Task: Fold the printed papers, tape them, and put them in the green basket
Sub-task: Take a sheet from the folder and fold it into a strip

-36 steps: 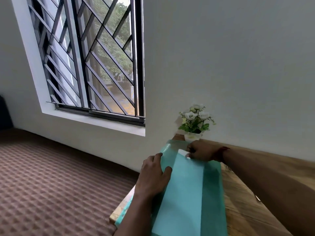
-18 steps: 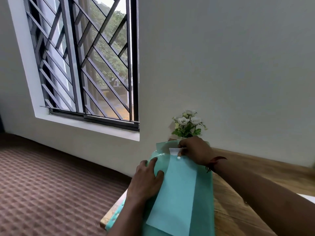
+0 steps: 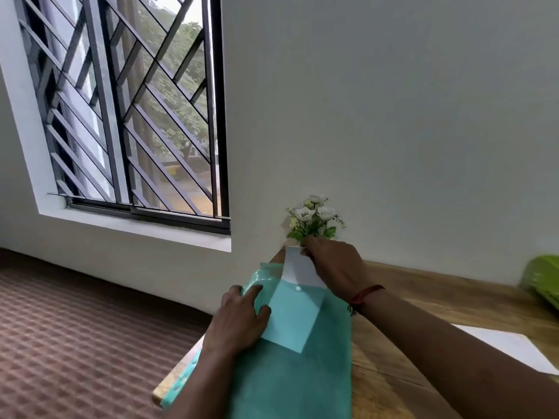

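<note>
At far left, beyond the worktop's end, a barred window (image 3: 136,116) stands over brown patterned carpet (image 3: 75,328); neither bears on the task.

On the near left end of the wooden worktop (image 3: 408,297) lies a translucent teal snap-button folder (image 3: 302,382). The left hand (image 3: 239,322) rests flat on its left side, fingers (image 3: 251,293) extended and pressing, grasping nothing.

Change noted: a second ago the white sheet (image 3: 298,269) lay fully inside the folder, showing only as a paler panel running down out of view. Now its top end stands clear of the folder's far mouth, and its lower corner has slid up to about mid-folder. The sheet is therefore part-way out, most of it still inside.

The right hand (image 3: 335,267), a red thread (image 3: 364,294) at the wrist, has its fingers closed on the sheet's exposed top edge, just in front of a small bunch of white artificial flowers (image 3: 314,219) against the wall.

Judgement: this is extraction only. No fold, no tape and no delivery has begun for this sheet.

Containers: the folder holds the sheet described; whether further sheets lie under it cannot be told. To the right, a second sheet (image 3: 508,346) lies flat and unfolded on the worktop, well apart from the folder. At the far right edge the green basket (image 3: 544,279) is blurred and cut off; its contents cannot be determined.
</note>
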Action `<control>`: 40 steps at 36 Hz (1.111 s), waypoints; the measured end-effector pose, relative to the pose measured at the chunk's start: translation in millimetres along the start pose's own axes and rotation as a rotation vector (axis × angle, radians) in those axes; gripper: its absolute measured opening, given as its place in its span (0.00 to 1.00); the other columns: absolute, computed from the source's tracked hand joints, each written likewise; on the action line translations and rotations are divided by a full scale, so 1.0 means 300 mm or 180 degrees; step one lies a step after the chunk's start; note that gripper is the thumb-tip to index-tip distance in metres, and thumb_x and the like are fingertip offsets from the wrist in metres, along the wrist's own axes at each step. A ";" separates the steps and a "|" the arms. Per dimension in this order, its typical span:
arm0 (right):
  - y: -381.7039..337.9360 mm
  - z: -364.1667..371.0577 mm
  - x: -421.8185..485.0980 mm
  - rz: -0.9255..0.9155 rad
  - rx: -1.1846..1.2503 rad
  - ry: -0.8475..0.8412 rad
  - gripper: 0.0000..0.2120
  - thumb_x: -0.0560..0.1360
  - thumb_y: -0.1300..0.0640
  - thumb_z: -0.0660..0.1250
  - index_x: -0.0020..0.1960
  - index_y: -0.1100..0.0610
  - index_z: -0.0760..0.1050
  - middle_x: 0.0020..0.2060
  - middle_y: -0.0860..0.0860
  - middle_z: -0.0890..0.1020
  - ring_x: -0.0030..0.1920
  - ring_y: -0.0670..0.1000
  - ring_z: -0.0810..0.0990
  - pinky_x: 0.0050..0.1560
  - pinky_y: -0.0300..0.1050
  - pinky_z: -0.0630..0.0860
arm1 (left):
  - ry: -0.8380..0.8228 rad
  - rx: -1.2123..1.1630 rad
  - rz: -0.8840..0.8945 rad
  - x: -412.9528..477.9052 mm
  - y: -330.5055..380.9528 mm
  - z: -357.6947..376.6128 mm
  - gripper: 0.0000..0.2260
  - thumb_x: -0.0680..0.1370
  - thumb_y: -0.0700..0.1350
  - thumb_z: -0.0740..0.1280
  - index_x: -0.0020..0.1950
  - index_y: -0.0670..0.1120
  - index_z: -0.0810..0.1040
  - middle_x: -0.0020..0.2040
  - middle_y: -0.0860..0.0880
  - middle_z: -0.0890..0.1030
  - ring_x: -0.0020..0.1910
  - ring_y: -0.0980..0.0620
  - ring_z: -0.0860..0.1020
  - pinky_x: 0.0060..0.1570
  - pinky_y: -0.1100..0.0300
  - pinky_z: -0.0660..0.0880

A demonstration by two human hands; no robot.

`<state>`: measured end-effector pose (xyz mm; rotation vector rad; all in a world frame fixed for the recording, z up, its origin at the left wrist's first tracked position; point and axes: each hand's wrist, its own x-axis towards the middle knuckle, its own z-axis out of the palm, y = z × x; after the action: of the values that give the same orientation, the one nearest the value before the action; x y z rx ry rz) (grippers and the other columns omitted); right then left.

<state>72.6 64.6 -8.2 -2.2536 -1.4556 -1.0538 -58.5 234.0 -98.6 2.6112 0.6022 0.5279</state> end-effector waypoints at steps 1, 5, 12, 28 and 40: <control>-0.006 -0.015 -0.005 -0.0043 -0.0017 0.0044 0.04 0.77 0.60 0.65 0.51 0.57 0.74 0.39 0.54 0.80 0.34 0.58 0.78 0.30 0.46 0.67 | -0.0005 -0.0003 -0.0005 0.000 0.000 0.001 0.25 0.80 0.58 0.58 0.77 0.57 0.62 0.72 0.45 0.66 0.70 0.46 0.66 0.65 0.50 0.70; -0.024 -0.068 -0.019 -0.0129 -0.0172 0.0250 0.06 0.75 0.62 0.69 0.51 0.57 0.76 0.37 0.54 0.80 0.33 0.56 0.78 0.28 0.46 0.69 | -0.0039 0.0023 -0.0007 0.003 -0.001 0.004 0.25 0.80 0.58 0.58 0.77 0.57 0.62 0.72 0.45 0.66 0.71 0.46 0.66 0.66 0.50 0.70; -0.019 -0.124 -0.039 -0.0240 -0.0378 0.0519 0.10 0.73 0.66 0.69 0.53 0.59 0.79 0.39 0.55 0.81 0.35 0.57 0.79 0.28 0.47 0.73 | -0.0101 0.0206 0.0017 0.002 -0.003 0.007 0.25 0.80 0.59 0.57 0.77 0.58 0.61 0.73 0.43 0.65 0.72 0.45 0.64 0.67 0.49 0.68; 0.022 -0.242 -0.085 -0.0001 -0.0574 0.1601 0.07 0.75 0.64 0.70 0.53 0.59 0.79 0.39 0.55 0.81 0.33 0.54 0.76 0.30 0.46 0.70 | -0.0105 0.0358 -0.0030 -0.005 0.002 0.007 0.25 0.79 0.60 0.56 0.76 0.58 0.63 0.71 0.44 0.67 0.71 0.46 0.65 0.68 0.50 0.67; 0.027 -0.305 -0.184 0.1380 0.0612 0.2242 0.05 0.78 0.60 0.67 0.52 0.59 0.79 0.39 0.51 0.83 0.35 0.46 0.77 0.38 0.36 0.69 | 0.0254 0.0733 0.0352 0.001 0.012 0.009 0.26 0.78 0.60 0.59 0.76 0.57 0.63 0.76 0.44 0.65 0.73 0.42 0.64 0.74 0.47 0.59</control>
<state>26.9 -28.3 19.4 -1.6808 -0.7034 -1.2964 -55.9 230.4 -99.2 2.8651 0.5765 0.6336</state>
